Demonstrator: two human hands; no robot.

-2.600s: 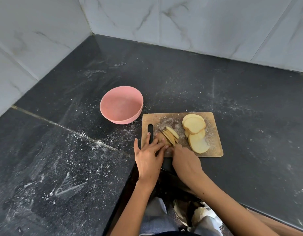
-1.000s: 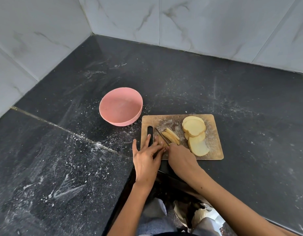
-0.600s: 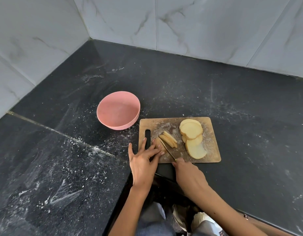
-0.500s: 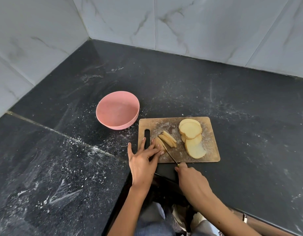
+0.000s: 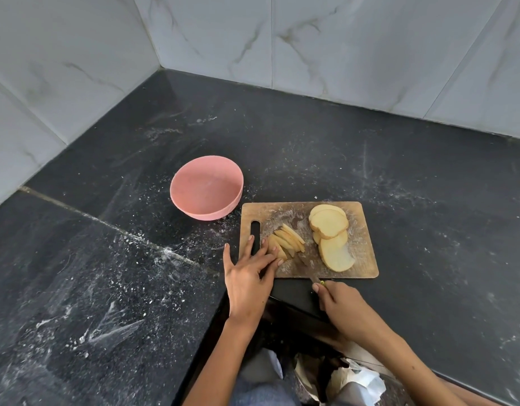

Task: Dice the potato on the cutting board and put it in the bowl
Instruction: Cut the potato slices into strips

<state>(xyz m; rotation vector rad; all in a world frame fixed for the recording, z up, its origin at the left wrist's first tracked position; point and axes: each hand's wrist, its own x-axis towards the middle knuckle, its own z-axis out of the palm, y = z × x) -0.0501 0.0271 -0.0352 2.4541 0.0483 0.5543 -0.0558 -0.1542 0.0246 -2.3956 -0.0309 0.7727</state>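
A: Why is the left hand [image 5: 248,276] lying flat on the cutting board [image 5: 367,250]?

B: I'm reading it as a brace. Its fingers [image 5: 269,260] are lying straight, touching the near-left end of the potato strips [image 5: 286,243] so they are not sliding under the blade. The right hand [image 5: 339,301] is curling around the knife [image 5: 307,266], sitting off the board's near edge, blade angling in beside the strips.

A: And the rest of the potato?

B: The round slices [image 5: 330,227] are waiting in an overlapping stack on the board's right half. The pink bowl [image 5: 206,187] is standing on the desk [image 5: 428,200] just beside the board's far-left corner, holding nothing yet.

A: Anything unclear?

B: The knife handle is hiding inside the grip, and I'm not making out the blade tip.
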